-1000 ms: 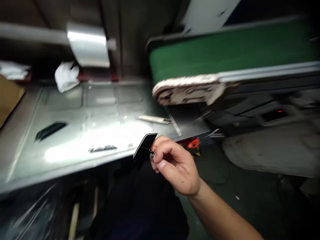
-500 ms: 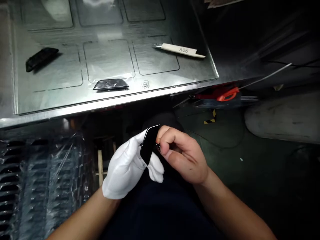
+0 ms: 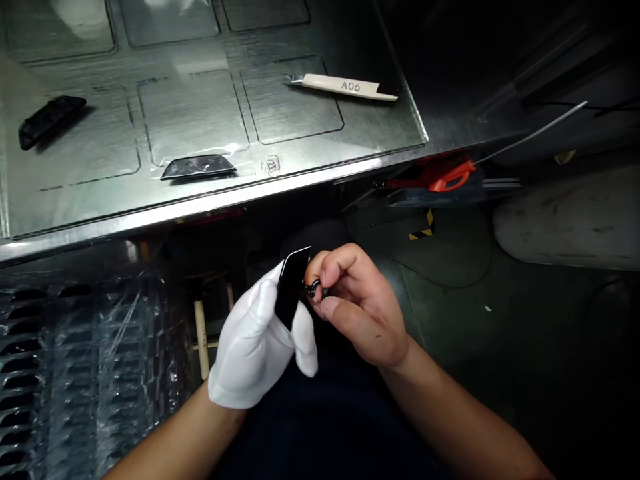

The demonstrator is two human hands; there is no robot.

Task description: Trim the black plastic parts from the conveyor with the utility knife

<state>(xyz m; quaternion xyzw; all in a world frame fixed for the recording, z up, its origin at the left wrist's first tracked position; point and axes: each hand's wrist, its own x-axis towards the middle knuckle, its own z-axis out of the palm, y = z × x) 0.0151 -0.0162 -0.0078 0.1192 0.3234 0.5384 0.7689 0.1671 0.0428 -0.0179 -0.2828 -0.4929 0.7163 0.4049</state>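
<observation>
The panel [image 3: 293, 287] is black, the glove [image 3: 247, 357] white

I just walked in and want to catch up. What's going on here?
A person holds a glossy black piece in a white-gloved left hand, below the table edge. The bare right hand pinches a small dark part beside it; whether the two are joined is unclear. On the metal table lie two other dark pieces and a cream-handled tool marked A06.
</observation>
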